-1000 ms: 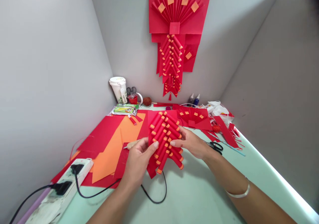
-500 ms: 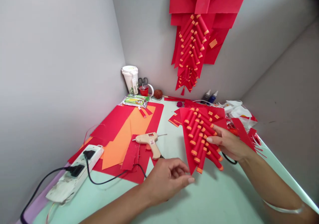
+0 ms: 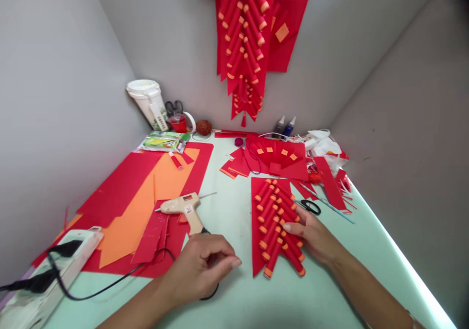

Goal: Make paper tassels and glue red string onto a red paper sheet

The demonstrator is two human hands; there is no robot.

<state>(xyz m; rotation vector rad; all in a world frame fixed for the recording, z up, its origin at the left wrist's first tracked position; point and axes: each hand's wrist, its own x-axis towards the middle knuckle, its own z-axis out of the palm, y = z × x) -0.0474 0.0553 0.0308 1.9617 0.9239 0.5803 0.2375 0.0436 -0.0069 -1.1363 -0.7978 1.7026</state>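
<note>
My right hand (image 3: 313, 234) grips the right edge of a red paper firecracker panel (image 3: 258, 256), thumb in front and fingers partly hidden behind it. Two slanting columns of red paper rolls (image 3: 271, 229) with orange end bands cover the panel. The panel lies low over or on the table; which of the two I cannot tell. My left hand (image 3: 207, 268) is left of the panel, apart from it, with curled fingers, the thumb against them and nothing visible in the grasp. A cream glue gun (image 3: 186, 209) lies just beyond my left hand.
Red sheets (image 3: 120, 182) and orange paper (image 3: 135, 221) cover the table's left side, beside a white power strip (image 3: 54, 275) with black cords. Black-handled scissors (image 3: 311, 207) lie behind my right hand. A red firecracker hanging (image 3: 244, 41) is on the wall above a red paper fan (image 3: 278, 155).
The view has shifted, with the wall hanging higher. My right hand has lowered the panel toward the table and turned it more upright, uncovering the fan and scissors. The left hand's fingers have closed more.
</note>
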